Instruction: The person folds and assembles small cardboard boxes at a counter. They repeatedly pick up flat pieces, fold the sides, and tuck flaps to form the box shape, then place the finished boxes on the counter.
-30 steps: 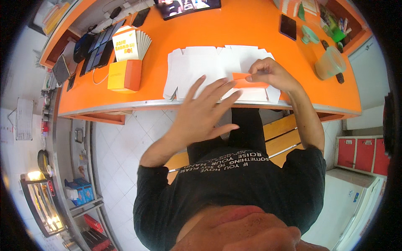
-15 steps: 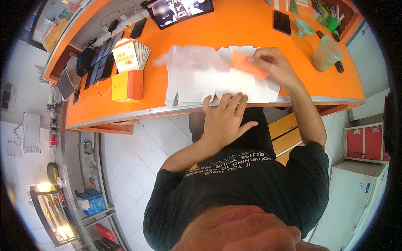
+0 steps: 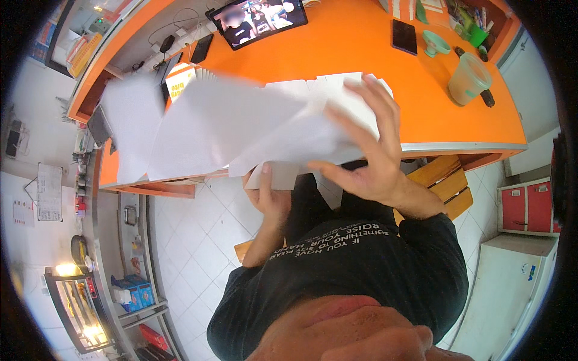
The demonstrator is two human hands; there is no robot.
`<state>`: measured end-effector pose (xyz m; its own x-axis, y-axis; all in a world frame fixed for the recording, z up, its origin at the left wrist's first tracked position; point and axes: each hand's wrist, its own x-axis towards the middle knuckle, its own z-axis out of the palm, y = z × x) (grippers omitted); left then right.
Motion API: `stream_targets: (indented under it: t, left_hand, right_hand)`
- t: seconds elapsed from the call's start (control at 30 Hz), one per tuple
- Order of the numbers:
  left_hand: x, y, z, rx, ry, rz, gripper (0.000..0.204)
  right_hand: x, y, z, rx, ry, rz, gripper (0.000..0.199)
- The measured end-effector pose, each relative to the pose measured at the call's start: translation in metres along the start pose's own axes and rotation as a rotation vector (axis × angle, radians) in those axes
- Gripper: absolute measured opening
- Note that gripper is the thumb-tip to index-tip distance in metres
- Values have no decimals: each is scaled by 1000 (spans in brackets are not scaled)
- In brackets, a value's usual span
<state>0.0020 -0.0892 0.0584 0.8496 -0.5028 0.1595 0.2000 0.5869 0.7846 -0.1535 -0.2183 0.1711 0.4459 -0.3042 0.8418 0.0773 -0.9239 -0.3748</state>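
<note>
A large white card blank (image 3: 223, 126), smeared by motion, is lifted over the table's front left part. My left hand (image 3: 268, 195) is closed on one of its flaps at the table's front edge, thumb on top and fingers underneath. My right hand (image 3: 373, 144) has its fingers spread, blurred, over the blank's right end; whether it touches the card I cannot tell. Behind and beneath lie more flat white card sheets (image 3: 289, 88). The raised card partly covers a fanned set of white printed cartons (image 3: 179, 86).
On the orange table (image 3: 337, 36) stand a tablet (image 3: 259, 23) showing a video, a dark phone (image 3: 404, 37), a green cup-like stand (image 3: 436, 43) and a translucent plastic cup (image 3: 468, 79). A wooden slatted seat (image 3: 442, 186) is below at right. Shelves line the left.
A blank has come up and swung left. My left hand has gone from resting on the sheets to gripping a flap. My right hand has let go of an orange-faced piece and spread.
</note>
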Motion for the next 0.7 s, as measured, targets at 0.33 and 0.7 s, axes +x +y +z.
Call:
stream_targets:
  t: [0.33, 0.7]
  left_hand:
    - [-10, 18, -30, -35, -314, 344, 57]
    - [2, 44, -33, 189, -4, 467, 59]
  right_hand:
    - [8, -12, 36, -19, -111, -349, 26]
    - [-8, -1, 51, 796, -137, -148, 22]
